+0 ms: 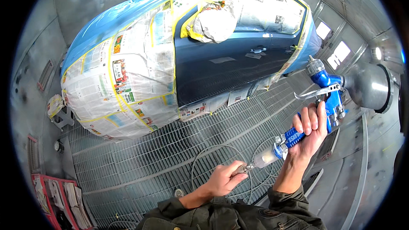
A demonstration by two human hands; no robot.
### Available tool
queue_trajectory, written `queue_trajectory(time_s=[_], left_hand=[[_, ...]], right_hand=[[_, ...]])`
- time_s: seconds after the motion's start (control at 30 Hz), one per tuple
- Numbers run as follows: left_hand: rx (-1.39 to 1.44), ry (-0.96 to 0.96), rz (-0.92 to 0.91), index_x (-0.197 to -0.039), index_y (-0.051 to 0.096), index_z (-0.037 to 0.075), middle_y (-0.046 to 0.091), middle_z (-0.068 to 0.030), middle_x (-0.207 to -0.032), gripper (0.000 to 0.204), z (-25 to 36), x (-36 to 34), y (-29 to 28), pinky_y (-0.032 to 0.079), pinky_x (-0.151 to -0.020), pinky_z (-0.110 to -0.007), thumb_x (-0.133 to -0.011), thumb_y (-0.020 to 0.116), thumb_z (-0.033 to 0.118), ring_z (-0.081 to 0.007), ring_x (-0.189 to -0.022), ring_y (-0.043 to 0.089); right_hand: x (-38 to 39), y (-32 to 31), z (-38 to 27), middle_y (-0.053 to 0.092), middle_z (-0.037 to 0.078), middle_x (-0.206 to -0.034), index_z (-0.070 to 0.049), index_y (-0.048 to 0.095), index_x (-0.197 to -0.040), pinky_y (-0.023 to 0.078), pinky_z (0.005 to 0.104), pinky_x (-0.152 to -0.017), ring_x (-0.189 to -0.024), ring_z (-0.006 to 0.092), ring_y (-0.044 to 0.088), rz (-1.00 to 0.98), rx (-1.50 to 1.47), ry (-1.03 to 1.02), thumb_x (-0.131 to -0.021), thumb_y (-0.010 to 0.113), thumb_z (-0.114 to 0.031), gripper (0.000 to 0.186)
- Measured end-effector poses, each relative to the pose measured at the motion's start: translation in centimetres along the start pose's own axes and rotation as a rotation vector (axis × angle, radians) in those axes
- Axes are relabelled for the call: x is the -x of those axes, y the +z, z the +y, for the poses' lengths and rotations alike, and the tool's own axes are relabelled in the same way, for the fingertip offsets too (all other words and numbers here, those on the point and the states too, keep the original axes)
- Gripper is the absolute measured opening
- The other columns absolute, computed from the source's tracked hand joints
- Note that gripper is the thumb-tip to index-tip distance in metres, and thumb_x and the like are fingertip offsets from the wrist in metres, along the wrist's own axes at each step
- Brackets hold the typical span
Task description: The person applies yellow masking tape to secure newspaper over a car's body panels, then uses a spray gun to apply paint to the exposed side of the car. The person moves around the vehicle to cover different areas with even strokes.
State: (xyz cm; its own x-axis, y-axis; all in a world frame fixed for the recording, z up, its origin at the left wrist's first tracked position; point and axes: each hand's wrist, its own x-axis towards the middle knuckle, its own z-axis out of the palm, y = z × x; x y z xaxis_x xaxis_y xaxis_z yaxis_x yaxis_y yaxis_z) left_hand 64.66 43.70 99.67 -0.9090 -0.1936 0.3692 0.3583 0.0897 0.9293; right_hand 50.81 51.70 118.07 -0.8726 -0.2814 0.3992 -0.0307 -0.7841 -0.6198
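Observation:
My right hand (310,133) is wrapped round the handle of a blue spray gun (336,98), with its silver trigger lever in front of the fingers. A grey paint cup (368,86) sits on the gun's far right side. From the handle's lower end extends a clear inline air filter (267,156) with metal fittings. My left hand (225,179) is closed on a metal air hose coupling (242,169) at the filter's end. Whether the coupling is locked on, I cannot tell. Ahead stands a car with a dark blue door (226,66) left bare between masking.
Newspaper masking (96,85) with yellow tape and blue film (102,19) cover the car's other parts. A thin hose (194,166) loops across the metal floor grating (128,162). At lower left stands a red rack (55,200) of papers; a small stool (64,117) is by the left wall.

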Motion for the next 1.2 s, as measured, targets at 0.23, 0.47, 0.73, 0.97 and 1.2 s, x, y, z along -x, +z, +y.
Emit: queue_trajectory(time_s=[0.23, 0.47, 0.73, 0.97, 1.2], left_hand=[[0.825, -0.427, -0.314, -0.107, 0.048, 0.000, 0.034, 0.0064, -0.064, 0.029, 4.7, 3.0, 0.0, 0.025, -0.049, -0.021, -0.099, 0.047, 0.027, -0.0038, -0.054, 0.031], [0.508, -0.274, -0.151, -0.102, 0.053, -0.003, 0.045, 0.0027, -0.061, 0.024, 6.9, 5.1, -0.3, 0.030, -0.051, -0.022, -0.094, 0.055, 0.019, -0.0043, -0.055, 0.039], [0.429, -0.219, -0.137, -0.105, 0.054, -0.004, 0.047, 0.0018, -0.063, 0.026, 6.3, 6.1, -0.3, 0.032, -0.050, -0.022, -0.094, 0.057, 0.020, -0.0045, -0.055, 0.040], [0.537, -0.236, -0.322, -0.105, 0.055, -0.001, 0.046, 0.0043, -0.063, 0.029, 3.9, 5.2, -2.6, 0.031, -0.047, -0.021, -0.093, 0.058, 0.025, -0.0037, -0.053, 0.038], [0.198, -0.159, -0.105, -0.103, 0.061, 0.007, 0.064, 0.0006, -0.070, 0.028, -3.6, 6.6, -1.6, 0.040, -0.050, -0.023, -0.081, 0.074, 0.019, -0.0050, -0.057, 0.052]], right_hand=[[1.5, 2.0, -1.2, 0.041, -0.005, -0.052, -0.007, 0.042, -0.074, 0.029, 0.0204, -0.038, -0.043, 0.0038, 0.037, -0.278, -0.431, 0.163, -0.099, 0.039, -0.016, 0.027], [3.6, 3.7, -1.1, 0.042, -0.003, -0.058, -0.004, 0.044, -0.078, 0.028, 0.0199, -0.037, -0.045, 0.0041, 0.039, -0.293, -0.341, 0.136, -0.099, 0.039, -0.013, 0.023], [6.3, 5.0, -1.2, 0.035, -0.005, -0.054, -0.008, 0.040, -0.070, 0.029, 0.0207, -0.039, -0.044, 0.0038, 0.035, -0.148, -0.193, 0.028, -0.098, 0.040, -0.014, 0.029], [8.0, 5.1, -1.9, 0.029, -0.009, -0.049, 0.007, 0.058, -0.094, 0.026, 0.0201, -0.038, -0.041, 0.0020, 0.029, -0.080, 0.037, -0.026, -0.093, 0.047, -0.014, 0.024], [8.1, 7.1, -4.4, 0.027, -0.009, -0.055, 0.003, 0.053, -0.107, 0.024, 0.0190, -0.041, -0.044, 0.0013, 0.025, 0.071, 0.402, -0.362, -0.095, 0.049, -0.014, 0.021]])
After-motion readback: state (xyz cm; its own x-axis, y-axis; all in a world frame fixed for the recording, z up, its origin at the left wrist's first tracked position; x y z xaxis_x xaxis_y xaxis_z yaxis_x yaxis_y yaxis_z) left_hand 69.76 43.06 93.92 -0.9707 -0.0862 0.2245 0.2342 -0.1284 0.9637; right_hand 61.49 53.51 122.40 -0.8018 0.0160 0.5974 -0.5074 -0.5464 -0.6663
